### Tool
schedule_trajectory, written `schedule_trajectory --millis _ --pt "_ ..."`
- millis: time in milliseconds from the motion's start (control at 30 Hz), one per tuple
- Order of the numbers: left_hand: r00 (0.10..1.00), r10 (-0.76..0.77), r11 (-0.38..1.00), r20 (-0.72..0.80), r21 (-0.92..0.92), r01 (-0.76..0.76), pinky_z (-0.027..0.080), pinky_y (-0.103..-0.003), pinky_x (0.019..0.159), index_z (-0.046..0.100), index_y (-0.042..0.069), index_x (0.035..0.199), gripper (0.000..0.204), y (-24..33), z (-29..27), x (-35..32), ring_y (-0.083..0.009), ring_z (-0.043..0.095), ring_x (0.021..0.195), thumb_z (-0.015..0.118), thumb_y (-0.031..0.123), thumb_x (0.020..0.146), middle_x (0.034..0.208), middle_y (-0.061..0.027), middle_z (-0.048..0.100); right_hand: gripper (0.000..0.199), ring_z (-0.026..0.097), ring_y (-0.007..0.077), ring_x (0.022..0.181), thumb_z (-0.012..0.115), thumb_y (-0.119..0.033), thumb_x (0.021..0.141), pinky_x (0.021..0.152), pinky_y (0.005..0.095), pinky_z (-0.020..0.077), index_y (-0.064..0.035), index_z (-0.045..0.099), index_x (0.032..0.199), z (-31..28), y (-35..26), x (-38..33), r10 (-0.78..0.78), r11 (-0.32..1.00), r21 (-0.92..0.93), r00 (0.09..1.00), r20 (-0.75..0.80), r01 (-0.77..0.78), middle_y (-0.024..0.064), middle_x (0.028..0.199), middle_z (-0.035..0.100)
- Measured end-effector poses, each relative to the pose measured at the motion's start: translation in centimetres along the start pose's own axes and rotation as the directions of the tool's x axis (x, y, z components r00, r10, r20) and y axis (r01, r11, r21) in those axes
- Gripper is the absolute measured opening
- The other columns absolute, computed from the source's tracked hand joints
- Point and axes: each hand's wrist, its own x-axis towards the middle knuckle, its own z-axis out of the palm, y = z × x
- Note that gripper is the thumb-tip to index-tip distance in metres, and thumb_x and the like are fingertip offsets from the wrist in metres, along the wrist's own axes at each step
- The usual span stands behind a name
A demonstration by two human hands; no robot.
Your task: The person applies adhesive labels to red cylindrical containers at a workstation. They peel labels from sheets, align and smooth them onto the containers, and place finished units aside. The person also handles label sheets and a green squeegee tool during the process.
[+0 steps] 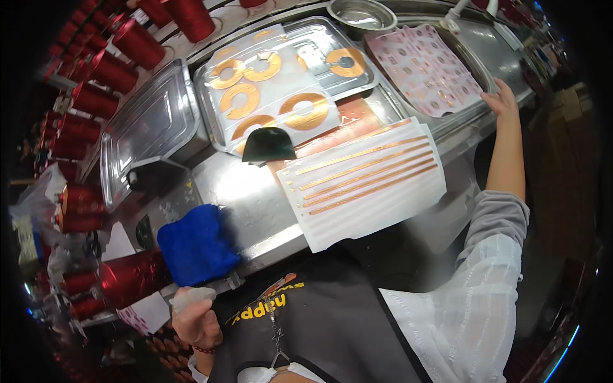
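We see our right hand [500, 97] stretched out to the upper right of the frame, fingers flat and released, resting on the edge of a pink sheet [424, 67] dotted with small round pieces. That sheet lies in a steel tray [504, 60] at the top right. Our left hand [196, 319] sits at the lower left, close to our body, curled into a loose fist around what seems to be a small pale object; we cannot tell what it is. Just above it lies a blue cloth [196, 246] on the near edge of the steel table [246, 204]. In the centre, a white sheet [364, 182] carrying long copper strips overhangs the table edge toward us. Above it, a tray [207, 76] holds copper rings [268, 92] on white backing, with a dark scraper [268, 145] at its lower rim. An overturned tray [150, 131] sits to the left, and a steel bowl [361, 16] at the top. Red spools [105, 73] line the left side.
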Motion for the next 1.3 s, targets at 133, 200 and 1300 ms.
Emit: schedule_trajectory --millis 133,200,1300 --pt "0.998 0.023 0.999 0.051 0.023 -0.024 0.047 -0.04 0.071 0.062 0.003 0.099 0.017 -0.8 0.6 1.5 -0.0317 0.059 0.074 0.061 0.012 0.085 0.084 -0.0193 0.064 0.066 0.049 0.0485 0.12 0.066 -0.027 0.09 0.094 0.0532 0.0498 -0.007 0.038 0.146 -3.4 -0.3 2.6 0.116 0.993 -0.033 0.993 0.012 -0.115 0.0345 0.139 0.036" --pt "0.997 0.01 1.0 0.081 0.02 -0.012 0.048 -0.04 0.072 0.062 0.003 0.099 0.016 -1.0 0.6 2.0 -0.032 0.059 0.075 0.061 0.011 0.085 0.084 -0.0192 0.064 0.058 0.052 0.0451 0.116 0.064 -0.027 0.091 0.091 0.0472 0.0509 -0.0043 0.045 0.142 -4.3 0.0 5.4 0.206 0.976 -0.074 0.978 0.013 -0.205 0.0269 0.144 0.039" --pt "0.976 -0.058 0.98 0.209 0.199 0.016 0.047 -0.042 0.07 0.067 0.006 0.096 0.02 -0.6 4.8 6.2 -0.0334 0.062 0.07 0.063 0.002 0.077 0.083 -0.0152 0.068 0.035 0.066 0.0415 0.101 0.056 -0.021 0.077 0.088 0.0463 0.0514 0.0009 0.072 0.1 1.2 -0.8 12.1 -0.324 -0.012 -0.958 0.906 0.273 0.285 0.0262 0.104 0.068"
